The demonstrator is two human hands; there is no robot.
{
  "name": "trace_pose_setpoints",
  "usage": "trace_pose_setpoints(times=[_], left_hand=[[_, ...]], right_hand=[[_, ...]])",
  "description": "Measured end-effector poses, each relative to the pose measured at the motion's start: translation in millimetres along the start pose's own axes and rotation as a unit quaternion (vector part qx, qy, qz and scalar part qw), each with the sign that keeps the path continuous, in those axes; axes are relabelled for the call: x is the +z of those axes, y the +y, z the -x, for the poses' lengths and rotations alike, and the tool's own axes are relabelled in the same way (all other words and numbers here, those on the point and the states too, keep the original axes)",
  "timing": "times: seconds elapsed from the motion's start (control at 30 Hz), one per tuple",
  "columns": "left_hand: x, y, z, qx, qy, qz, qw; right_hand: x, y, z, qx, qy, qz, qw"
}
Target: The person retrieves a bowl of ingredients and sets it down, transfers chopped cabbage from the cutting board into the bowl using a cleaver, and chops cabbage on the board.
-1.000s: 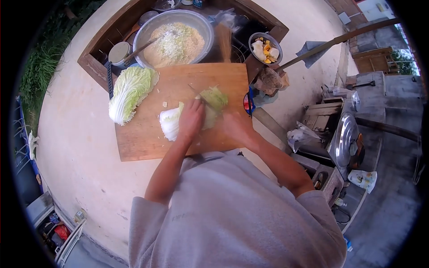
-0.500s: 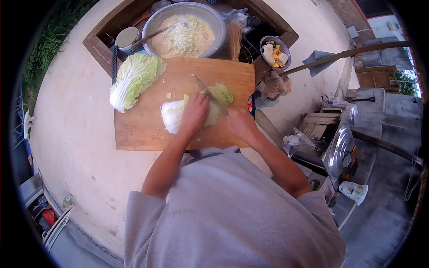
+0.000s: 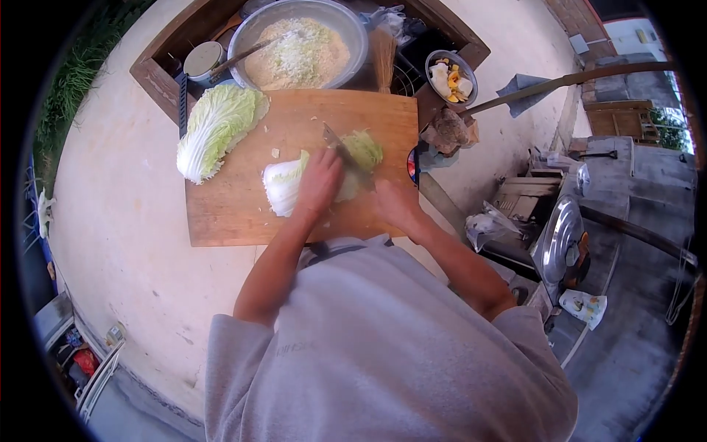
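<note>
Left hand [image 3: 322,179] has the cut cabbage [image 3: 281,188] held down on my cutting board [image 3: 236,215], fingers bunched right beside the knife [image 3: 337,143]. Right hand [image 3: 398,203] has its fingers curled closed round the knife's near end. Cabbage shreds [image 3: 364,150] sit just right of the blade.

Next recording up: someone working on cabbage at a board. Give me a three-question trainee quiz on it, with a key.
1. Which hand grips the long grey metal-bladed knife?

2. True or false: the bare left hand rests on a white-and-green cabbage chunk on the flat brown wooden board.

3. The long brown stick-like handle crosses the rim of:
A. the small round bowl
B. the large round grey basin
C. the round shiny metal lid

Key: 1. The right hand. 2. True. 3. B.
</note>
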State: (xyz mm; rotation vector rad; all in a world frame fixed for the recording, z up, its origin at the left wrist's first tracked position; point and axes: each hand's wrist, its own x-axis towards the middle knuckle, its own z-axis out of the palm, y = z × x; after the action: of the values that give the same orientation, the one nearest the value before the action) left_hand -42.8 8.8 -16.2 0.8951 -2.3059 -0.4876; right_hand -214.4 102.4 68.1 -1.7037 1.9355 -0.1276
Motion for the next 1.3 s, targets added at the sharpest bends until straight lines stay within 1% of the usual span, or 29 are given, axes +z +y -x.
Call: trace_pose_setpoints(times=[0.1,0.2,0.3,0.4,0.5,0.6,0.63,0.73,0.83,0.93,1.0,1.03,1.13,1.23,1.3], left_hand=[[-6.4,5.4,-3.2,-0.017,-0.007,0.026,0.999],[-3.5,3.6,-1.9,-0.022,-0.01,0.025,0.999],[0.5,1.7,-1.6,-0.019,0.023,0.022,0.999],[-3.0,3.8,-2.0,-0.032,0.007,0.03,0.999],[-8.3,8.4,-7.1,-0.028,0.018,0.045,0.998],[-7.4,8.3,-6.1,-0.03,0.018,0.052,0.998],[-6.1,5.5,-4.5,-0.024,0.023,0.051,0.998],[-1.7,4.2,-0.5,-0.029,0.042,0.052,0.997],[-7.6,5.9,-5.0,-0.046,0.048,0.057,0.996],[-9.4,9.0,-3.8,-0.041,0.041,0.051,0.997],[-13.3,8.6,-6.5,-0.017,0.052,0.028,0.998],[-14.4,7.8,-5.6,-0.023,0.047,0.026,0.998],[-11.4,6.7,-6.4,-0.044,0.051,0.039,0.997],[-8.7,7.6,-3.1,-0.072,0.059,0.077,0.993],[-8.6,6.6,-2.8,-0.073,0.064,0.075,0.992]], right_hand=[[46.2,4.0,-31.0,0.009,0.079,-0.028,0.996],[38.7,4.0,-42.7,-0.041,0.107,-0.048,0.992],[1.2,-10.4,-15.8,-0.016,0.071,-0.028,0.997],[-6.4,-2.1,2.8,-0.026,0.009,-0.016,1.0],[34.9,3.4,-21.6,0.012,0.044,-0.035,0.998],[31.1,-7.0,-47.2,-0.021,0.097,-0.084,0.991],[23.5,-9.1,-47.4,-0.033,0.086,-0.062,0.994],[-3.5,-17.7,-21.9,0.009,0.048,-0.039,0.998],[-6.2,-9.1,-0.7,0.001,-0.012,-0.009,1.0],[37.3,-1.2,-26.5,-0.005,0.048,-0.021,0.999],[39.2,-3.3,-44.5,-0.02,0.079,-0.057,0.995],[38.3,-7.7,-49.3,-0.027,0.096,-0.077,0.992],[19.7,-7.2,-31.8,-0.027,0.093,-0.044,0.994],[-0.6,-9.1,-3.0,-0.04,0.046,-0.03,0.998],[24.9,0.0,-10.7,-0.021,0.024,0.001,0.999]])
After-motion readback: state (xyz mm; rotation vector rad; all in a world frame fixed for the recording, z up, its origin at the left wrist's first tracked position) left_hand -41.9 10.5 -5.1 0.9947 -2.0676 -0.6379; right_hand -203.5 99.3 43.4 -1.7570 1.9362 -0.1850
